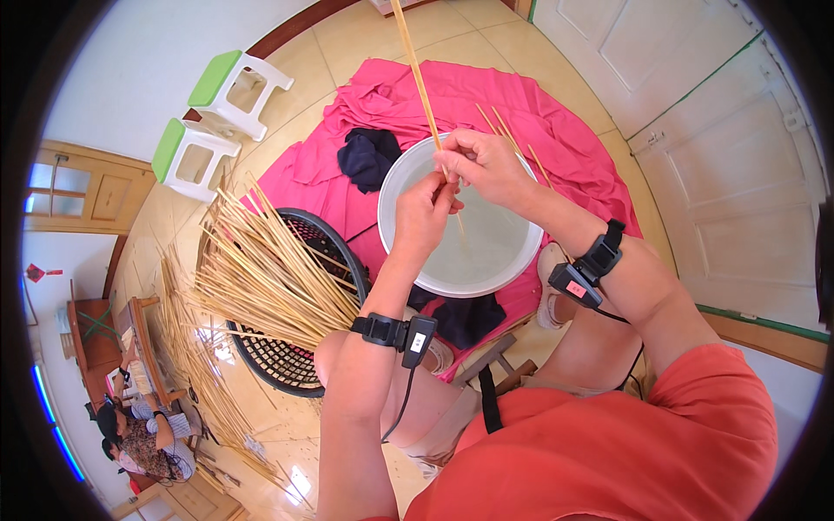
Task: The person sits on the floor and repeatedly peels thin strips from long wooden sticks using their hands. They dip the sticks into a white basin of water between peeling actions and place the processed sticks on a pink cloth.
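Both of my hands meet above a pale metal basin [398, 170] that holds water. Between the fingers of my left hand [425, 207] is the lower part of a long straw-coloured stalk [420, 81]. My right hand [485, 166] pinches the same stalk just above, thumb against fingers. The stalk slants up past the top of the view, and its thin lower end points down into the basin; whether the tip touches the water I cannot tell. To the left, a bundle of similar stalks [273, 273] lies in a black plastic basket [277, 368].
A pink cloth [560, 130] spreads under the basin, bearing a dark cloth [369, 158] and a few loose stalks [539, 166]. Two white stools [225, 91] with green seats stand at the upper left. More stalks [208, 391] lie on the floor. Another person [143, 436] sits at far lower left.
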The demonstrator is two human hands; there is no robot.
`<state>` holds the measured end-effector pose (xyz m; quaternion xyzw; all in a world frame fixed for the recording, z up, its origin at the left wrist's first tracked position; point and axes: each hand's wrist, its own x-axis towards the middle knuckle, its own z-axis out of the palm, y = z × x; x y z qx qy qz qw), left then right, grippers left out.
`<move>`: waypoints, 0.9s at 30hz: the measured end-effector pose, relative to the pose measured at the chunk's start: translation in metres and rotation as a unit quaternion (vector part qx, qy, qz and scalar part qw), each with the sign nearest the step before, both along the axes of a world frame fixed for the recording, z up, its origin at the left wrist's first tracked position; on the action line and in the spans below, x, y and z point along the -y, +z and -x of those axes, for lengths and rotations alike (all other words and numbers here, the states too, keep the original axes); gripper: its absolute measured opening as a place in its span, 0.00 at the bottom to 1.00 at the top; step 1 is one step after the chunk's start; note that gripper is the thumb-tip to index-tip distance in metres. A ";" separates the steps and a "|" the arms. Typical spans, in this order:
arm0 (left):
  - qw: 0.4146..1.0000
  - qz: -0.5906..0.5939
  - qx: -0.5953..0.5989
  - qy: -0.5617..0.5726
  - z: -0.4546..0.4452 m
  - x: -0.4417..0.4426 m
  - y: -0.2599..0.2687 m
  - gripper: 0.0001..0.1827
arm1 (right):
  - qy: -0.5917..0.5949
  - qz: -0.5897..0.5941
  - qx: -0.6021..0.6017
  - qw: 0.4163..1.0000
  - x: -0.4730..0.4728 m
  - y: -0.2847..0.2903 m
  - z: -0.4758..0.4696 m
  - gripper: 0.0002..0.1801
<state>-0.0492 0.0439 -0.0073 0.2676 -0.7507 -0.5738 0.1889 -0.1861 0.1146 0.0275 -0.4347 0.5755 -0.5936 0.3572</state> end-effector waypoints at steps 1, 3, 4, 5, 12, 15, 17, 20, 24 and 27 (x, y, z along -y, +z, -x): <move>1.000 0.007 0.000 -0.007 0.000 -0.001 -0.001 0.07 | -0.002 -0.004 -0.002 1.000 0.000 0.000 0.001 0.06; 1.000 0.019 0.001 -0.022 -0.002 -0.002 -0.002 0.07 | -0.001 -0.012 -0.001 1.000 0.000 0.002 0.001 0.06; 0.999 0.023 0.005 -0.024 -0.002 -0.002 -0.003 0.07 | 0.002 -0.016 0.002 1.000 -0.001 0.005 0.001 0.05; 0.999 0.026 0.009 -0.027 -0.003 -0.001 -0.004 0.08 | 0.005 -0.020 0.005 1.000 -0.001 0.007 0.001 0.05; 0.999 0.029 0.020 0.023 0.000 -0.006 0.010 0.08 | -0.014 0.018 -0.022 0.999 0.002 0.002 0.000 0.04; 0.999 0.034 -0.006 0.034 0.001 -0.002 0.003 0.07 | -0.012 0.021 -0.034 0.999 0.000 0.002 -0.003 0.05; 0.999 0.043 -0.005 0.017 -0.001 -0.002 -0.002 0.07 | -0.008 0.017 -0.037 0.999 0.001 0.001 -0.001 0.06; 0.999 0.047 -0.002 -0.006 0.000 -0.004 -0.006 0.07 | 0.000 0.009 -0.056 0.998 -0.001 0.004 0.003 0.09; 0.997 0.070 -0.006 -0.028 0.000 -0.007 -0.007 0.07 | -0.032 -0.016 -0.056 0.998 0.000 0.007 0.006 0.11; 0.993 0.088 0.069 -0.031 -0.002 -0.002 -0.007 0.07 | -0.059 0.039 -0.038 0.997 0.002 0.011 0.003 0.10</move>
